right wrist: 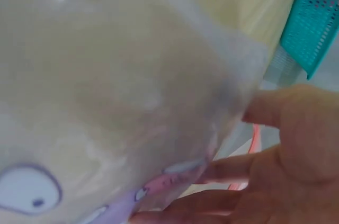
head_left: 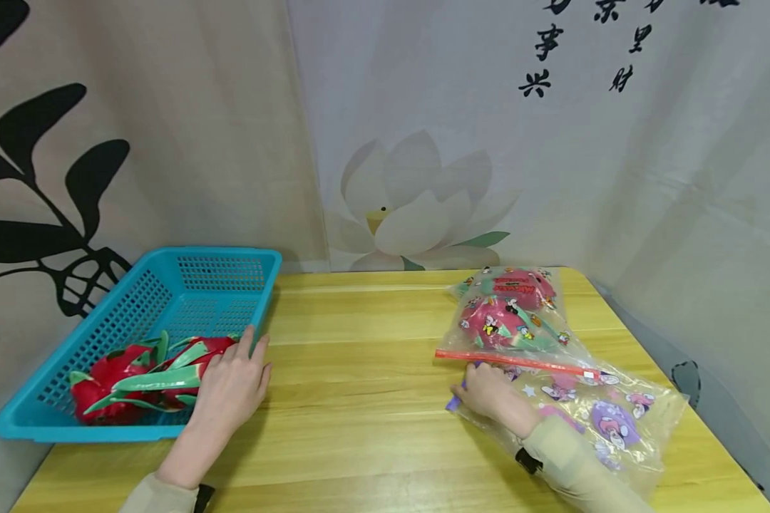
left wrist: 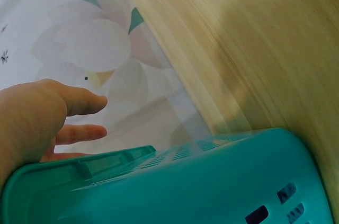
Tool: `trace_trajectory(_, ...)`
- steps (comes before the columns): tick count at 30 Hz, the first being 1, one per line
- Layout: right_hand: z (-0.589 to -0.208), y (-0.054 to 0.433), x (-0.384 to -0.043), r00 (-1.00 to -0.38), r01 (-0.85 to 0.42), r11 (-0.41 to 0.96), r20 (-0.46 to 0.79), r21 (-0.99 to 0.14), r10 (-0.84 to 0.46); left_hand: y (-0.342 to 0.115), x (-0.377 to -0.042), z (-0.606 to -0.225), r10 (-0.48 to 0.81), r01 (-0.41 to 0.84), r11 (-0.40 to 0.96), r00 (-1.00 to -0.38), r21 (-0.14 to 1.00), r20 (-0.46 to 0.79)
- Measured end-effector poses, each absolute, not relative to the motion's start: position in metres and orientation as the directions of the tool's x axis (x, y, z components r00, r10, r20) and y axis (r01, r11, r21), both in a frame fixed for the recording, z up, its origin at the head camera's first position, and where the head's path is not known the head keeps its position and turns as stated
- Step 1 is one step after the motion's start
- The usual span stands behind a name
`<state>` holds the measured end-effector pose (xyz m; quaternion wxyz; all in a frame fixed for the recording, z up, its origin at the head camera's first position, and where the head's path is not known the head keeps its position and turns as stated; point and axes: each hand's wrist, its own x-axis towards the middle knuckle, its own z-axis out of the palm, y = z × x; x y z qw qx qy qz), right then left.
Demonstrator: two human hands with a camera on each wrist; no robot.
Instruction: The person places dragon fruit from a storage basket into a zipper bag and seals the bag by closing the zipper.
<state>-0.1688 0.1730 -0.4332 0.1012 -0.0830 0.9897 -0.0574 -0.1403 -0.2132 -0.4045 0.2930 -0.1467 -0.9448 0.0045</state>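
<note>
Basket [head_left: 231,251] presumably corrals the dragon fruits [head_left: 125,367]; left grip [head_left: 231,377], apart, at its rim; right grip [head_left: 493,393] at zip bag's [head_left: 580,422] edge, pinch indiscernible.

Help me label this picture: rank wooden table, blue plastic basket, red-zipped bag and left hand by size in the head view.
1. Wooden table
2. Blue plastic basket
3. Red-zipped bag
4. Left hand

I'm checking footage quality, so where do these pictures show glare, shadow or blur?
Head view: glints on the purple-printed bag, a soft shadow right of the basket; left wrist view: a dark shadow across the table; right wrist view: that bag blurred, with bright glare near the top.
</note>
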Motion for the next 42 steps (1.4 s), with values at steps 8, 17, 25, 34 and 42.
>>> trace_trajectory(8, -0.431, 0.175, -0.17, -0.973, -0.219, 0.963, -0.042, -0.16, -0.228, -0.214, -0.14, -0.405, 0.285, 0.28, 0.955, -0.78, -0.098, 0.557)
trace_trajectory(17, -0.416, 0.179, -0.173, -0.985, -0.174, 0.96, 0.02, -0.221, -0.174, -0.212, -0.141, -0.404, 0.28, 0.278, 0.956, -0.79, -0.089, 0.546)
trace_trajectory(25, -0.384, 0.169, -0.171, -0.976, -0.215, 0.918, 0.056, -0.334, -0.209, -0.211, -0.14, -0.403, 0.28, 0.273, 0.957, -0.796, -0.094, 0.537)
trace_trajectory(34, -0.322, 0.14, -0.162, -0.927, -0.373, 0.822, 0.214, -0.43, -0.309, -0.212, -0.141, -0.402, 0.285, 0.281, 0.955, -0.785, -0.094, 0.551)
trace_trajectory(42, -0.265, 0.106, -0.153, -0.723, -0.68, 0.609, 0.514, -0.409, -0.461, -0.213, -0.139, -0.402, 0.271, 0.275, 0.959, -0.801, -0.075, 0.534)
